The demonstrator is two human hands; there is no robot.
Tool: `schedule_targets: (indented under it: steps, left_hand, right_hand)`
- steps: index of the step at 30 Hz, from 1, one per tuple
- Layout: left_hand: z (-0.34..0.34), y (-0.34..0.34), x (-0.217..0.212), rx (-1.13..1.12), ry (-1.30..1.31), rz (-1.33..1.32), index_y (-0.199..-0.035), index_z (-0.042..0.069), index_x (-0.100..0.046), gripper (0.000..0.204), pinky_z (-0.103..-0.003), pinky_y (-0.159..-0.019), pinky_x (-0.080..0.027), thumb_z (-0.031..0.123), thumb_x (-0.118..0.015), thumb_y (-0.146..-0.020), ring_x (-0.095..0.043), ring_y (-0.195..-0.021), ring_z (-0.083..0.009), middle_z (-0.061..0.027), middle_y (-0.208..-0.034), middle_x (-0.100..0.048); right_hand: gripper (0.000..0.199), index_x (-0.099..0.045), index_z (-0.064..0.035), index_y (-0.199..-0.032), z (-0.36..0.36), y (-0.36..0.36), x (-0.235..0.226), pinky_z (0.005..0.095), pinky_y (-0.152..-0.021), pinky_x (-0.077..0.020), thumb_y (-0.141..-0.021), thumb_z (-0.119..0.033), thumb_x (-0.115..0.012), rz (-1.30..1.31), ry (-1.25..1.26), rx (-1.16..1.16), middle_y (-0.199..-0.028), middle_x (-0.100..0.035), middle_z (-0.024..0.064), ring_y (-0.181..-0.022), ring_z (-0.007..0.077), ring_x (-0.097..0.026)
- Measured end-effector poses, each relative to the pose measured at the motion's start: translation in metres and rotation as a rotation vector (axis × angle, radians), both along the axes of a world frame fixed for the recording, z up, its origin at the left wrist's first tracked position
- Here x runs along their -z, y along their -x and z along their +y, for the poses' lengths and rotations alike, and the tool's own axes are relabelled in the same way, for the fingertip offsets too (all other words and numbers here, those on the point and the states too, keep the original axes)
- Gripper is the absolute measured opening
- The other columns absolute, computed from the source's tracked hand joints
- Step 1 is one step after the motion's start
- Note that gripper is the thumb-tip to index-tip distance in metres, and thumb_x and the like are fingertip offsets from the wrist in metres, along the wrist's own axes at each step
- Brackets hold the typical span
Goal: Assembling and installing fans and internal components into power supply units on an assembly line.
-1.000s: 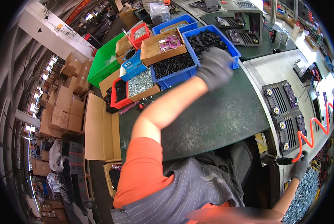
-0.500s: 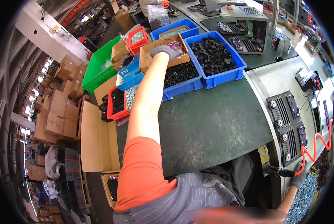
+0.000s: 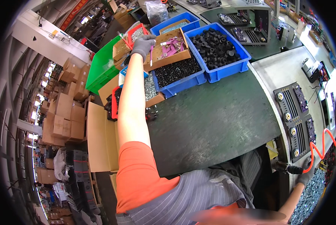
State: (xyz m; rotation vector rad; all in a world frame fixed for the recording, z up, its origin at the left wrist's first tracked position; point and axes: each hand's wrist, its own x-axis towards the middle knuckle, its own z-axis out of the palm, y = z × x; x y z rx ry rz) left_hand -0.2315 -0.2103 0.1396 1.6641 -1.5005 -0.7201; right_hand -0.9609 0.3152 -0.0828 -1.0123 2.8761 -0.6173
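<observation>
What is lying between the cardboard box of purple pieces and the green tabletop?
In the head view, a blue bin of small black parts lies between the cardboard box and the tabletop, with silver-coloured parts to its left.

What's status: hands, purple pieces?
Left hand: at cardboard box, holding a purple strip. Right hand: beside orange coiled hose, grip unclear. More purple pieces: in the box. Left forearm: partly hiding small blue box.

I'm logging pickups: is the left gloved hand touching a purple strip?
Touching: the head view shows the left gloved hand with a purple strip hanging from its grip.
</observation>
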Motion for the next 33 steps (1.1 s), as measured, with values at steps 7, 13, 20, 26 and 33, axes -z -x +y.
schedule_targets:
  steps: [7, 13, 20, 26, 33]
  left_hand:
    - [0.018, 0.024, 0.024, 0.132, 0.318, -0.569, -0.136, 0.004, -0.053, 0.063, -0.037, -0.097, -0.050, 0.013, -0.077, -0.079, -0.063, -0.111, -0.0311, -0.0189, -0.133, -0.058]
    - [0.008, 0.016, 0.034, 0.018, -0.231, -0.826, -0.127, 0.007, -0.063, 0.060, -0.042, -0.102, -0.047, 0.040, -0.074, -0.078, -0.060, -0.119, -0.0372, -0.0250, -0.125, -0.063]
    - [0.018, 0.023, 0.025, -0.141, -0.054, -0.774, -0.107, 0.006, -0.073, 0.046, -0.043, -0.091, -0.051, 0.047, -0.060, -0.088, -0.066, -0.106, -0.0351, -0.0196, -0.112, -0.070]
    - [0.017, 0.005, 0.003, -0.112, 0.177, -0.106, -0.107, 0.002, -0.070, 0.028, -0.030, -0.074, -0.055, 0.025, -0.067, -0.092, -0.069, -0.079, -0.0174, -0.0095, -0.090, -0.072]
    - [0.093, 0.090, -0.022, 0.459, 0.130, 0.254, -0.115, 0.001, -0.067, 0.025, -0.024, -0.069, -0.054, 0.013, -0.066, -0.093, -0.062, -0.072, -0.0080, -0.0006, -0.084, -0.066]
  right_hand:
    - [0.039, -0.055, -0.0043, -0.130, -0.001, -0.017, -0.014, 0.0406, -0.091, -0.0472, -0.102, -0.031, -0.048, -0.028, 0.051, -0.065, -0.116, -0.066, 0.0213, -0.107, 0.0343, -0.063]
    - [0.030, -0.056, -0.0060, -0.126, -0.003, -0.026, -0.015, 0.0388, -0.086, -0.0487, -0.101, -0.021, -0.053, -0.045, 0.208, -0.096, -0.107, -0.066, 0.0199, -0.098, 0.0287, -0.065]
    - [0.031, -0.056, -0.0068, -0.127, -0.002, -0.027, -0.015, 0.0391, -0.086, -0.0489, -0.100, -0.022, -0.053, 0.011, 0.172, -0.090, -0.107, -0.067, 0.0191, -0.098, 0.0301, -0.065]
    - [0.030, -0.058, -0.0085, -0.126, -0.001, -0.027, -0.014, 0.0399, -0.085, -0.0497, -0.100, -0.024, -0.053, -0.035, 0.212, -0.068, -0.107, -0.068, 0.0189, -0.100, 0.0318, -0.067]
    - [0.033, -0.057, -0.0143, -0.128, 0.003, -0.008, -0.003, 0.0435, -0.079, -0.0497, -0.099, -0.030, -0.052, 0.083, 0.079, -0.061, -0.100, -0.068, 0.0183, -0.092, 0.0341, -0.067]
